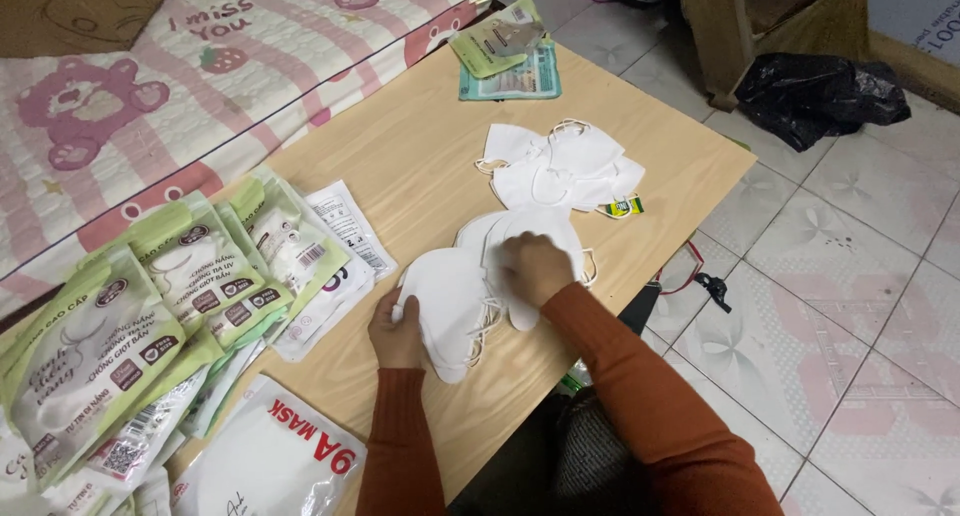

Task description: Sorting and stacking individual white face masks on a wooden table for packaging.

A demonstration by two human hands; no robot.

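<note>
Left hand (396, 328) grips a stack of white masks (448, 306) by its left edge, fingers curled round it, low on the wooden table (420, 146). Right hand (535, 268) rests fingers-down on a top mask (525, 238) beside. More masks (560, 166) farther back; green packets (170, 296) left.

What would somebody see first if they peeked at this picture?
Probably the two hands in the middle: the left hand and right hand on a stack of white face masks on the wooden table. Next, the green mask packets fanned at the left and another mask pile further back.
</note>
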